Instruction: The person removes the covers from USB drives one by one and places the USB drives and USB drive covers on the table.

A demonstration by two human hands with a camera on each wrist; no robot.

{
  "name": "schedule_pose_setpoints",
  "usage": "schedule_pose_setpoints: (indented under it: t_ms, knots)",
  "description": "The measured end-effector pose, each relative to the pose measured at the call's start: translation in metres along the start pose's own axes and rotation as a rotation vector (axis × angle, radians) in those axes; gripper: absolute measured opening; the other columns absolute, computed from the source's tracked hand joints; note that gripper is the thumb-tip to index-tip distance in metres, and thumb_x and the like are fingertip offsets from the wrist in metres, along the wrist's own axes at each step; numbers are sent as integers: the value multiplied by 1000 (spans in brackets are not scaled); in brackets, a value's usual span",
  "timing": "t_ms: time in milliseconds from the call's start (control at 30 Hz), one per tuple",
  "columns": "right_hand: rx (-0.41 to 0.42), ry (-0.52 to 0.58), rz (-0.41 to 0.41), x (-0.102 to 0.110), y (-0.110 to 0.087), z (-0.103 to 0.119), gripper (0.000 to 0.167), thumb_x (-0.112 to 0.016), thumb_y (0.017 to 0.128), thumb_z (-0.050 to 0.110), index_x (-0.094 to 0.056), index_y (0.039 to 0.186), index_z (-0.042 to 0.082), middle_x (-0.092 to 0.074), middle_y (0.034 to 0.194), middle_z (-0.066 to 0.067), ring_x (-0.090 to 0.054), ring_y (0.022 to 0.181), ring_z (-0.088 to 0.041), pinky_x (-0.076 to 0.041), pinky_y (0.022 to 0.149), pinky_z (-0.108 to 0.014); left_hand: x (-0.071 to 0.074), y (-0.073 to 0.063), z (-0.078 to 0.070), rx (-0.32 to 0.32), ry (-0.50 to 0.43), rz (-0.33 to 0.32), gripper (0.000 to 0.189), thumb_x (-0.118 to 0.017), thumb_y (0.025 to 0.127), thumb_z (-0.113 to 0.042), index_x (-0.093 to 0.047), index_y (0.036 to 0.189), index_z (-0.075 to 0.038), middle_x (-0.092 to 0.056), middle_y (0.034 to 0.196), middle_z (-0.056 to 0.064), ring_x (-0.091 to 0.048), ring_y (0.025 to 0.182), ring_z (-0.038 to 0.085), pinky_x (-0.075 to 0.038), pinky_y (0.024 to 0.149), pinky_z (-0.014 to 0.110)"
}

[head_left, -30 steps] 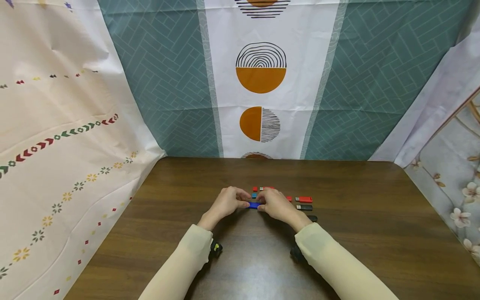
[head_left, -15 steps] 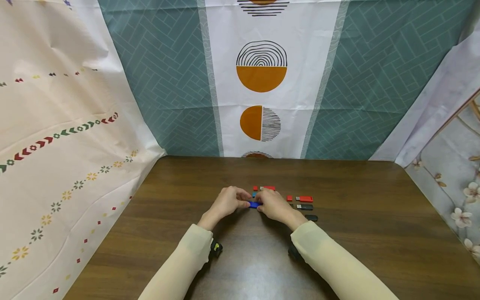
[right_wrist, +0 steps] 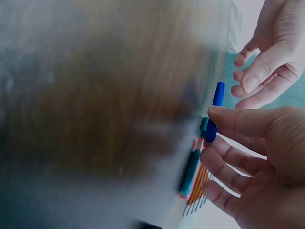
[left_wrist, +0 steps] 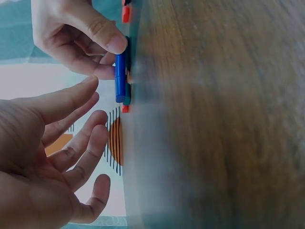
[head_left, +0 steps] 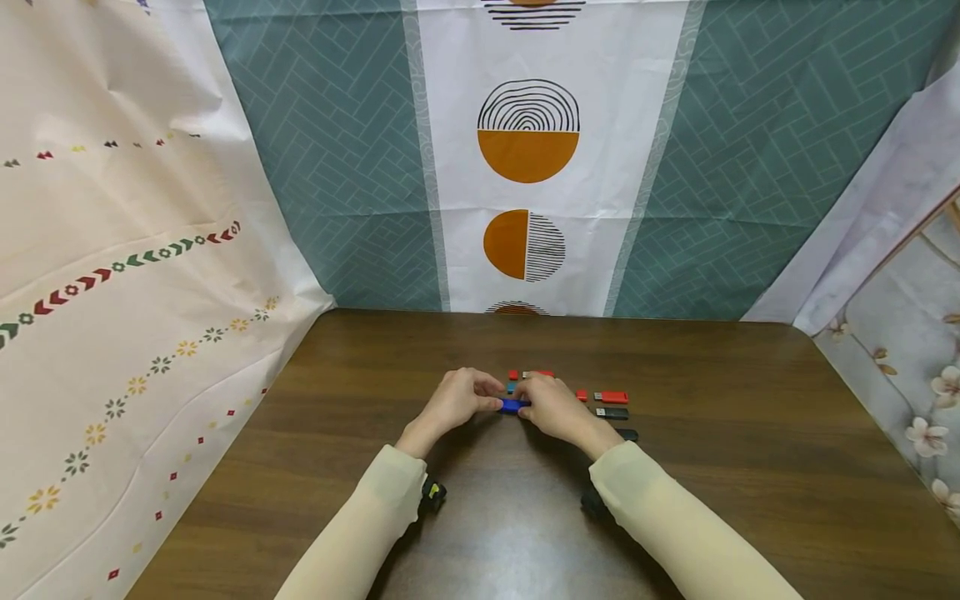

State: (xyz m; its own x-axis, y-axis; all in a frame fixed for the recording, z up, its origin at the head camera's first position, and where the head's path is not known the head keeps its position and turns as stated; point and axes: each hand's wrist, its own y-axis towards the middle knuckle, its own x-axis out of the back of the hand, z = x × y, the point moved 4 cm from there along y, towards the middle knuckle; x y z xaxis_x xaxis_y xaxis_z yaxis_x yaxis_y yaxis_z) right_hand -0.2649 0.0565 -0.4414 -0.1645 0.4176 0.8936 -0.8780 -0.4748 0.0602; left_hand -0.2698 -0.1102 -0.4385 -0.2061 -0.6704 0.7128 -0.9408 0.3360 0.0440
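A blue USB stick lies between the two hands in the head view, with a seam across its body in the left wrist view. My right hand pinches it between thumb and fingers. My left hand is beside the stick's left end, its fingers loosely bent and spread. In the right wrist view a gap shows between the left thumb and the blue USB stick. Behind the hands are a small red cap, a teal cap and a red USB stick, partly covered by the right hand.
Right of the right hand, a red USB stick lies uncapped, with a small red cap at its left. Nearer are a black uncapped USB stick and another black piece. A patterned curtain hangs behind the wooden table.
The head view has shifted slightly. Both hands and the blue USB stick keep nearly the same place, and the right hand still pinches it.
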Motion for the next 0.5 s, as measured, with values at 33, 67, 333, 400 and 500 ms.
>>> schedule_pose_setpoints:
  t_ms: [33, 67, 333, 400, 500]
  knots:
    - [2, 2, -2, 1, -1, -1, 14, -81, 91, 8, -78, 104, 7, -69, 103, -7, -68, 105, -30, -53, 93, -50, 0, 0, -1, -4, -3, -1, 21, -82, 92, -18, -81, 111, -10, -76, 99, 1, -71, 91, 16, -56, 79, 36]
    - [6, 5, -5, 3, -2, -2, 14, -81, 91, 8, -78, 104, 7, -69, 103, -8, -68, 105, -31, -52, 94, -51, -1, 0, -3, -8, -8, -2, 22, -82, 92, -18, -80, 112, -9, -76, 101, 3, -71, 93, 17, -57, 81, 37]
    - [2, 57, -27, 21, -21, -11, 17, -81, 91, 6, -78, 107, 5, -63, 97, -4, -64, 91, -21, -55, 83, -43, -8, -4, -20, -41, -60, 6, 29, -82, 92, -20, -78, 119, -9, -70, 113, 8, -69, 97, 20, -57, 80, 37]
    - [6, 64, -31, 25, -26, -14, 17, -81, 91, 6, -78, 108, 4, -62, 96, -4, -63, 90, -21, -55, 81, -41, -10, -4, -25, -55, -67, 7, 30, -82, 92, -20, -78, 119, -9, -69, 114, 9, -68, 97, 19, -56, 79, 36]
    - [24, 75, -45, 30, -32, -18, 16, -81, 91, 5, -78, 107, 3, -62, 94, -4, -64, 89, -21, -55, 81, -40, -12, -3, -32, -70, -69, 8, 31, -81, 93, -21, -78, 121, -8, -69, 115, 8, -65, 96, 19, -55, 78, 35]
